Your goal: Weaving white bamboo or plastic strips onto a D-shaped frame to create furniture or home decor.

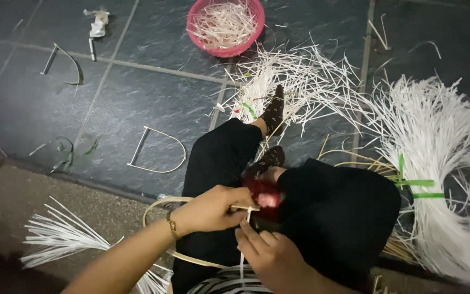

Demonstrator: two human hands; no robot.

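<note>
Your left hand [213, 209] is closed around the cane hoop [156, 209] in your lap, pinching it where a white strip [244, 218] crosses it. Your right hand [270, 253], just below the left, has its fingers curled with the tips on that same strip; how firmly it grips, you cannot tell from here. The hoop curves out to the left of your knees and back under your wrist.

The strip looks thin and stiff, so a sharp bend at the pinch could crease or snap it, and if either hand slackens the wrap will likely spring loose. The red thing [265, 196] just beyond the hoop crowds your fingertips and hides part of the joint.

Beyond the hoop, loose strips [300, 81] lie scattered about your feet and could snag the trailing end. A big white bundle [441, 163] with green ties sits well to its right, a pink basket [225, 24] of offcuts far ahead, two D-shaped frames [156, 152] on the tiles to its left, and more strips [61, 234] near your left elbow.
</note>
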